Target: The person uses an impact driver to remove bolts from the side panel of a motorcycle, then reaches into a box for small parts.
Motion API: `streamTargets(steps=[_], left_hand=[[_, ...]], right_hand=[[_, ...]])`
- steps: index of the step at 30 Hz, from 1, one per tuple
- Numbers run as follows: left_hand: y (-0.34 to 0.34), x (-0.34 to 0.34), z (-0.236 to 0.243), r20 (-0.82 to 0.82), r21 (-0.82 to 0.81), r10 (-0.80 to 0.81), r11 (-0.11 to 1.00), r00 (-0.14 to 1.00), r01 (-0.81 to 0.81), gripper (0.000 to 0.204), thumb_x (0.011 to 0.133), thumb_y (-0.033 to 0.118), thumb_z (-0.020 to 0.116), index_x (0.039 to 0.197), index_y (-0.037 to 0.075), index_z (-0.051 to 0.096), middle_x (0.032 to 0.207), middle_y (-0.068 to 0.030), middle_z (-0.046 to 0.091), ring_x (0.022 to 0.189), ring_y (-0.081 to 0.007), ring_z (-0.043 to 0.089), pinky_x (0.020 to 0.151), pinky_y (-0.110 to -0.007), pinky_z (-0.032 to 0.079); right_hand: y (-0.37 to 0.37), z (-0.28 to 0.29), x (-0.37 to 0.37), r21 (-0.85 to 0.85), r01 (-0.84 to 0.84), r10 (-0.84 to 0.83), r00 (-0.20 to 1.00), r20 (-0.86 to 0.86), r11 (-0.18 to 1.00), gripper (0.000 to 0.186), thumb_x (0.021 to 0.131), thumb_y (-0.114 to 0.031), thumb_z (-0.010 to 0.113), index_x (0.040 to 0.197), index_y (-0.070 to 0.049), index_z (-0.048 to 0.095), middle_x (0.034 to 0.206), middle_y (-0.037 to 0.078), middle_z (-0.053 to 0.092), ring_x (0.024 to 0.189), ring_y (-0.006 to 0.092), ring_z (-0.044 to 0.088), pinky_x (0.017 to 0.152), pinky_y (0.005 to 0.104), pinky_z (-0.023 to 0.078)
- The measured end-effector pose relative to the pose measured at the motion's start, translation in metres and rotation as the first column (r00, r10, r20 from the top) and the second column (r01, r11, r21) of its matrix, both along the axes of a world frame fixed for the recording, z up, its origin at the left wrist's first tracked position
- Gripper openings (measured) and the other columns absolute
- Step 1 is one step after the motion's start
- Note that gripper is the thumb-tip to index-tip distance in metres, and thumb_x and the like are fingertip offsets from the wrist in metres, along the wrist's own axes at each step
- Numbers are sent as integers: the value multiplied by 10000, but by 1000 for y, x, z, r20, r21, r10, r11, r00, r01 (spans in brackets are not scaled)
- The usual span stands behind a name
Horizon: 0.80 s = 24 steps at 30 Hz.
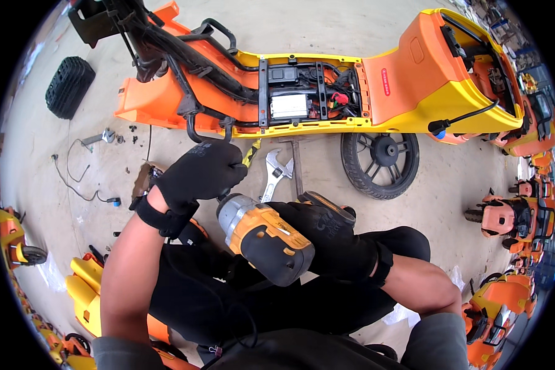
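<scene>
My right hand [333,237], in a black glove, is wrapped around the grip of a yellow and black cordless impact wrench [271,237]. The tool's grey nose points up and left. Just above that nose, my left hand [203,171], also gloved, is closed in a fist. A small dark piece shows between the fist and the nose; what the fingers hold is hidden. Beyond both hands lies an orange and yellow scooter body [407,86], its black frame exposed. A yellow and black tool [251,152] shows past my left knuckles, partly covered.
An adjustable wrench [276,174] and a hammer [297,166] lie on the floor beyond the impact wrench. A black wheel [379,161] sits by the scooter body. To the left are a black ribbed part [69,87], another wrench [100,137] and a loose cable [83,190]. Several scooters [509,219] line the right.
</scene>
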<state>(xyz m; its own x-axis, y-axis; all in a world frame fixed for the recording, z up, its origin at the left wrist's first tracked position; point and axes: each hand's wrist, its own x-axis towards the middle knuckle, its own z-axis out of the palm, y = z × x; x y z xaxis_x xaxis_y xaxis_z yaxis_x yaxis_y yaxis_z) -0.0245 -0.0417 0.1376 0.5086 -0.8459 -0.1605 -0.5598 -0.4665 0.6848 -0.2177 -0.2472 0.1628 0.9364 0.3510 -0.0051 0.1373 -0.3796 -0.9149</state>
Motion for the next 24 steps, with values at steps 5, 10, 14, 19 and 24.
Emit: streamTargets(steps=[5, 10, 14, 19, 24], left_hand=[[0, -3, 7, 70, 141, -34, 990, 997, 24, 209, 793, 202, 622, 745, -1, 638, 780, -182, 643, 779, -374, 629, 695, -461, 501], [0, -5, 14, 48, 246, 36, 968, 998, -47, 205, 770, 205, 612, 778, 5, 658, 795, -182, 656, 798, -372, 649, 716, -464, 517], [6, -1, 5, 160, 219, 95, 967, 983, -129, 189, 770, 201, 602, 764, 19, 650, 795, -180, 657, 799, -367, 652, 718, -471, 520], [5, -1, 7, 109, 243, 58, 967, 992, -83, 165, 764, 184, 592, 730, 29, 632, 775, -172, 652, 778, -367, 651, 714, -475, 520], [-1, -2, 13, 15, 367, 52, 929, 999, -54, 225, 743, 185, 585, 828, 6, 690, 807, -198, 691, 828, -366, 679, 748, -452, 535]], right_hand=[[1, -3, 0, -29, -55, 53, 997, -50, 998, 630, 857, -164, 742, 1414, -35, 478, 1289, 122, 624, 1151, 251, 630, 1001, 358, 485], [3, -6, 0, 21, -95, 96, 989, -113, 995, 627, 867, -142, 727, 1427, -37, 466, 1312, 116, 614, 1174, 243, 621, 1020, 346, 478], [2, -1, 0, -53, -100, 98, 994, -47, 994, 632, 859, -127, 729, 1427, -37, 467, 1312, 112, 616, 1176, 241, 621, 1020, 341, 478], [1, -5, -1, -48, -90, 88, 995, -54, 995, 656, 845, -123, 744, 1433, -43, 464, 1300, 103, 622, 1164, 243, 624, 1007, 347, 484], [2, -9, -3, -24, -85, 84, 995, -56, 996, 683, 815, -107, 769, 1427, -46, 471, 1268, 105, 635, 1131, 250, 637, 978, 352, 494]])
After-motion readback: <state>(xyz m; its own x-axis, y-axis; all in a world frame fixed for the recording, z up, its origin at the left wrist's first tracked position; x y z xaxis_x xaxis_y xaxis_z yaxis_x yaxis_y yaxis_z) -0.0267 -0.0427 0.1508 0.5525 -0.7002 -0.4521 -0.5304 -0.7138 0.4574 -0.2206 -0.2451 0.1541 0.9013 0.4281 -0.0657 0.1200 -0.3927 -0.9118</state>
